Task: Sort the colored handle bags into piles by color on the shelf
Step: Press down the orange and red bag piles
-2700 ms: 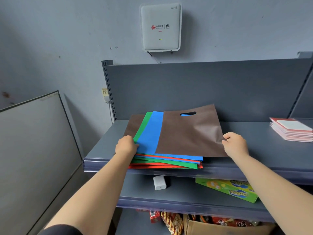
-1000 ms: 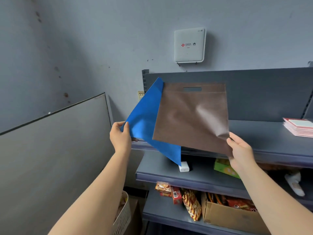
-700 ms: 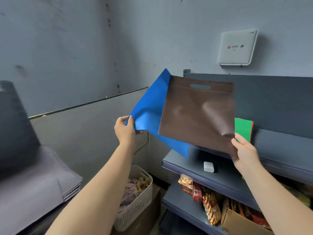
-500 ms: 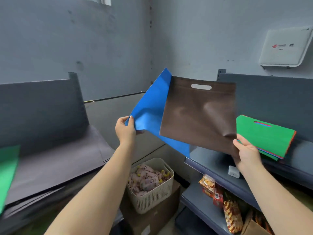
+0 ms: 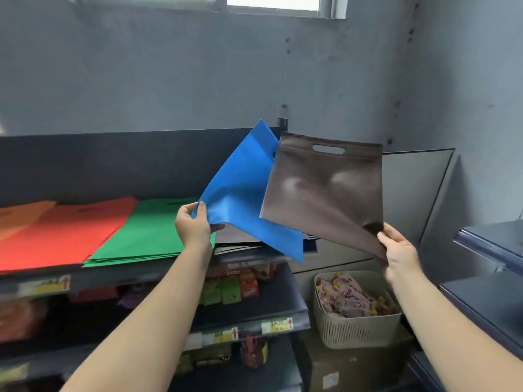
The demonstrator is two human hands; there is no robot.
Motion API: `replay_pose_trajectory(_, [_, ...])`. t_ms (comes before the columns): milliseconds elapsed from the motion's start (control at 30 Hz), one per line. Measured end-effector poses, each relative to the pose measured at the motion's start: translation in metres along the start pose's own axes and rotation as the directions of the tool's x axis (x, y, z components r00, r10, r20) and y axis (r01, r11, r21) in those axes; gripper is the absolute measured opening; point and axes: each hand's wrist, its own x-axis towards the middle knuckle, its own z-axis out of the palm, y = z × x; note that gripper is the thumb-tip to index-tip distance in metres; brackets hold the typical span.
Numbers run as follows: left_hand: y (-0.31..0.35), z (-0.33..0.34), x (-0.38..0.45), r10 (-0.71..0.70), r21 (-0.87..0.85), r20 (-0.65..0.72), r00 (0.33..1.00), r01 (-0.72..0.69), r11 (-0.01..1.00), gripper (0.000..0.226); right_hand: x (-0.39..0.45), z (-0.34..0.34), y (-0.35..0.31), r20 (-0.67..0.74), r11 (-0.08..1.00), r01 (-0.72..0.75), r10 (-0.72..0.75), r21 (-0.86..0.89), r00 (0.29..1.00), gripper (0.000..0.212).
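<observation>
From the head camera, the left hand pinches the lower corner of a blue bag, thumb and fingers closed on it, holding it up tilted. At three o'clock from it, the right hand grips the bottom corner of a brown bag, raised with its handle slot on top. At nine o'clock, on the shelf, lie green, red and orange piles.

Two bare forearms, no sleeves, no gloves, rings or watch; short nails.
</observation>
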Motion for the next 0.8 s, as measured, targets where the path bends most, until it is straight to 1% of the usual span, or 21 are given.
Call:
replay_pose_trajectory(133, [0.015, -0.056, 0.024, 0.085, 0.087, -0.102, 0.991, -0.076, 0.993, 0.006, -0.008, 0.051, 0.023, 0.098, 0.999, -0.031, 0.029, 0.015, 0.995, 0.033])
replay_pose_trajectory(233, [0.020, -0.092, 0.038, 0.132, 0.176, -0.156, 0.979, -0.104, 0.979, 0.007, -0.006, 0.081, 0.036, 0.140, 0.999, -0.037, 0.038, -0.007, 0.989, 0.033])
replay_pose_trajectory(300, [0.019, -0.112, 0.047, 0.152, 0.243, -0.169, 0.974, -0.108, 0.964, 0.007, 0.000, 0.100, 0.042, 0.135, 0.997, -0.021, 0.031, -0.072, 0.990, 0.028])
replay_pose_trajectory(367, [0.016, -0.129, 0.052, 0.194, 0.370, -0.172, 0.966, -0.120, 0.921, 0.008, 0.008, 0.113, 0.047, 0.098, 0.984, 0.011, 0.007, -0.178, 0.995, 0.032])
replay_pose_trajectory(433, [0.013, -0.143, 0.055, 0.218, 0.444, -0.161, 0.963, -0.126, 0.887, 0.009, 0.018, 0.123, 0.050, 0.078, 0.947, 0.062, -0.039, -0.315, 0.996, 0.034])
replay_pose_trajectory(500, [0.011, -0.153, 0.058, 0.212, 0.484, -0.143, 0.967, -0.118, 0.867, 0.009, 0.027, 0.131, 0.054, 0.090, 0.855, 0.124, -0.091, -0.503, 0.992, 0.033])
replay_pose_trajectory(567, [0.012, -0.159, 0.059, 0.217, 0.535, -0.123, 0.968, -0.119, 0.836, 0.009, 0.036, 0.136, 0.056, 0.108, 0.751, 0.155, -0.111, -0.642, 0.988, 0.032])
replay_pose_trajectory(700, [0.015, -0.170, 0.059, 0.233, 0.587, -0.109, 0.966, -0.127, 0.800, 0.009, 0.043, 0.135, 0.057, 0.015, 0.594, 0.063, -0.086, -0.802, 0.996, 0.028])
replay_pose_trajectory(733, [0.016, -0.173, 0.059, 0.239, 0.593, -0.108, 0.965, -0.131, 0.795, 0.009, 0.043, 0.133, 0.057, 0.013, 0.535, 0.062, -0.095, -0.843, 0.995, 0.028])
replay_pose_trajectory(767, [0.017, -0.175, 0.059, 0.251, 0.599, -0.103, 0.962, -0.142, 0.788, 0.009, 0.041, 0.131, 0.057, 0.035, 0.450, 0.085, -0.118, -0.889, 0.992, 0.029])
replay_pose_trajectory(800, [0.019, -0.178, 0.059, 0.265, 0.602, -0.099, 0.959, -0.154, 0.783, 0.008, 0.037, 0.131, 0.057, 0.090, 0.333, 0.139, -0.158, -0.933, 0.983, 0.031])
